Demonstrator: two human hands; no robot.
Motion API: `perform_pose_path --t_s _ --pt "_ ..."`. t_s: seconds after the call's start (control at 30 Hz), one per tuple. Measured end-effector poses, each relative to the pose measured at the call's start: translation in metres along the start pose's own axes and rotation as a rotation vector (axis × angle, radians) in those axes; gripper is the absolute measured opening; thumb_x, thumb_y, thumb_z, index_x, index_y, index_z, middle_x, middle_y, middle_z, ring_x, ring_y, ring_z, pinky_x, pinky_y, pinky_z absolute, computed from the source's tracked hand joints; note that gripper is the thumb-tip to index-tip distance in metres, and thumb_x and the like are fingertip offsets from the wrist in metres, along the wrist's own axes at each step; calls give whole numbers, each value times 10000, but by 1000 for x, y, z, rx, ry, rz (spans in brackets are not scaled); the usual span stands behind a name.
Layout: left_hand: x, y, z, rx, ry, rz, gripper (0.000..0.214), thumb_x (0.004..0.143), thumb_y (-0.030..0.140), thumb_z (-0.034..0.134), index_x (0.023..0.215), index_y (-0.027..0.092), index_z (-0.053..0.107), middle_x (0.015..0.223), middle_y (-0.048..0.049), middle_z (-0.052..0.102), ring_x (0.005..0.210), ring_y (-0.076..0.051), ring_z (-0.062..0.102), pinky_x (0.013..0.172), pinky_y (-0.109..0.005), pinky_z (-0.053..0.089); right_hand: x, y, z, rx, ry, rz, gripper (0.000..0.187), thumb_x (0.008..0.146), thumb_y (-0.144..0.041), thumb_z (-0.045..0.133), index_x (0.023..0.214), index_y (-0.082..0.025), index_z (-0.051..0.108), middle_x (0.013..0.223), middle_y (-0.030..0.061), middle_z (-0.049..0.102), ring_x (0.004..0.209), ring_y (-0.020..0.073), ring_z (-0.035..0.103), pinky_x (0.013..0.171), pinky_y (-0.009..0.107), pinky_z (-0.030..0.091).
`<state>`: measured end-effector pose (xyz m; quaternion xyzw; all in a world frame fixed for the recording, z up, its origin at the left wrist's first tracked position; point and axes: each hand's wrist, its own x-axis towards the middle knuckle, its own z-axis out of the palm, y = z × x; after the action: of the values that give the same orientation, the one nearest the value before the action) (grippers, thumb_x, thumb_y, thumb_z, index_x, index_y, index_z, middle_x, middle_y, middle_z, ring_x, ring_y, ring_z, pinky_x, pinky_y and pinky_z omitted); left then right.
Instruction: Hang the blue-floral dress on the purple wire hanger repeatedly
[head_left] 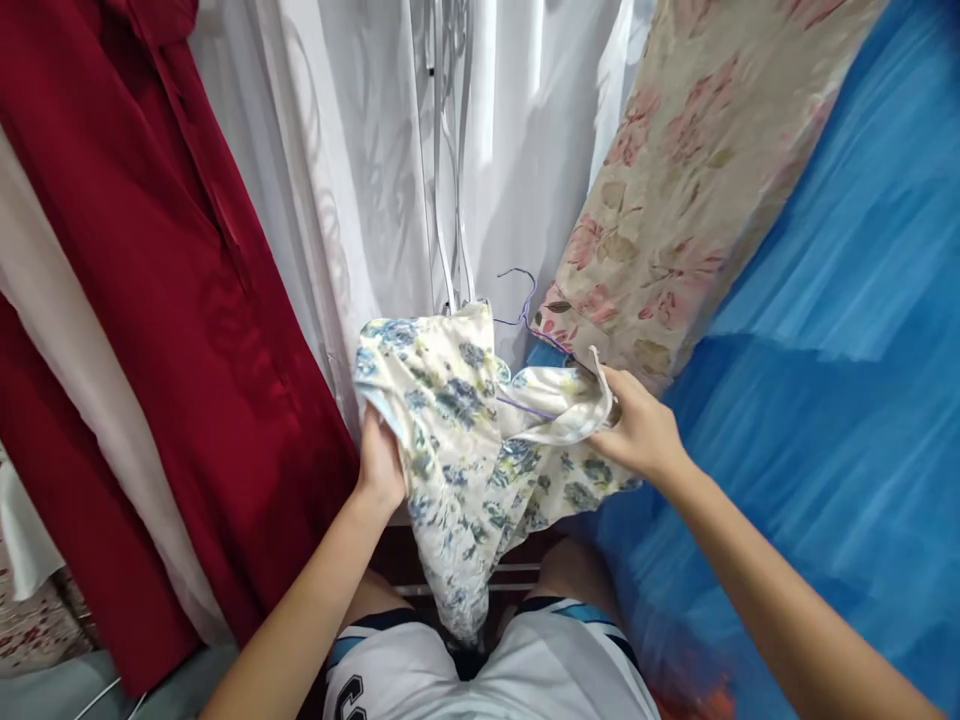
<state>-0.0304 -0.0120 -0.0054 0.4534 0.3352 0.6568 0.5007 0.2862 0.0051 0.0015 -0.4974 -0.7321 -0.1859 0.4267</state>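
Observation:
A small white garment with blue flowers [472, 440] hangs between my two hands in the middle of the view. My left hand [380, 465] is closed on its left edge, fingers hidden behind the cloth. My right hand [637, 425] pinches its right edge near a white strap. A thin purple wire hanger [525, 300] sticks up behind the garment, and its purple line runs across the cloth.
A dark red garment [172, 300] hangs at the left, sheer white curtains [390, 150] behind, a beige floral cloth [697, 170] at upper right and blue fabric [840, 400] at right. My knees in white shorts [487, 670] are below.

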Motion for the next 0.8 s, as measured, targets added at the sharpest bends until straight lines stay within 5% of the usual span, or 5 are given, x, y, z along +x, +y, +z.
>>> perform_pose_path --t_s 0.23,0.4,0.5,0.63,0.8 --pt "-28 -30 -21 10 175 143 643 795 337 738 1384 314 483 1410 12 562 1393 -232 425 1184 -361 334 43 -24 -3 22 -138 -132 763 672 -432 730 1379 -265 494 1285 97 629 1068 353 637 787 386 518" --pt "-61 -63 -32 35 96 -35 658 779 282 757 1384 288 499 1395 -38 578 1399 -251 415 1189 -408 318 26 -20 -19 106 -244 -218 793 697 -313 694 1442 -266 426 1319 110 579 1100 339 616 858 411 510" --pt "-76 -82 -35 35 115 -105 646 789 282 747 1384 301 498 1417 -35 559 1413 -239 392 1199 -409 296 -1 -28 -17 172 -81 -201 737 749 -340 687 1436 -262 432 1413 128 488 1255 377 493 1029 518 400" --pt "-88 -98 -35 19 226 -92 659 799 329 750 1398 313 475 1448 -27 528 1413 -232 393 1195 -405 304 -65 -77 25 517 76 194 280 899 -392 572 1154 -277 583 1117 103 633 1043 323 587 915 475 459" --pt "-92 -98 -46 78 250 -101 608 808 390 743 1365 275 527 1386 -73 586 1341 -266 490 1162 -422 360 -122 -138 93 953 -443 465 317 959 -527 440 839 -269 579 750 19 595 708 249 578 647 370 474"
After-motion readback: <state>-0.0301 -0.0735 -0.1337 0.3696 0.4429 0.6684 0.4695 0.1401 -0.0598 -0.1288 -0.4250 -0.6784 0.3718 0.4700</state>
